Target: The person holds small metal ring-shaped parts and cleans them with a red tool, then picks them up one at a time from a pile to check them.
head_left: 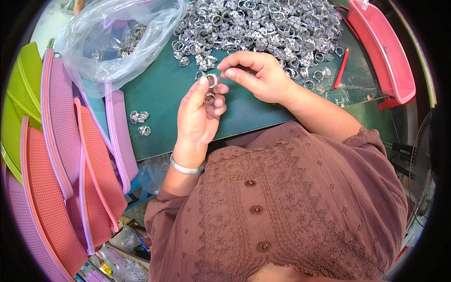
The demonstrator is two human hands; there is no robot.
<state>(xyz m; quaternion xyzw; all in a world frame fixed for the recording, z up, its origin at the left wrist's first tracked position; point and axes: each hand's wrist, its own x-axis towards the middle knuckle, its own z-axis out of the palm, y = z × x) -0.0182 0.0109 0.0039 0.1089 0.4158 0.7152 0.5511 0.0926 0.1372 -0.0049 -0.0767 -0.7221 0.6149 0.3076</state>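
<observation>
My left hand (199, 105) is closed around a few silver-coloured metal rings (212, 81), held between thumb and fingers above the green tabletop (162, 105). They look ornate, with openwork heads. Just to their right, my right hand (258, 77) hovers with its thumb and forefinger curved and slightly apart, and I see nothing between them. Beyond both hands lies a large heap of similar rings (258, 26). Two small clusters of rings (139, 117) lie on the tabletop to the left of my left hand.
A clear plastic bag (122, 51) with rings inside stands at the far left. Pink, purple and green perforated plastic baskets (61, 127) crowd the left side. A red pencil (341, 68) lies right of the heap, near a long pink basket (383, 51) at the table's right edge.
</observation>
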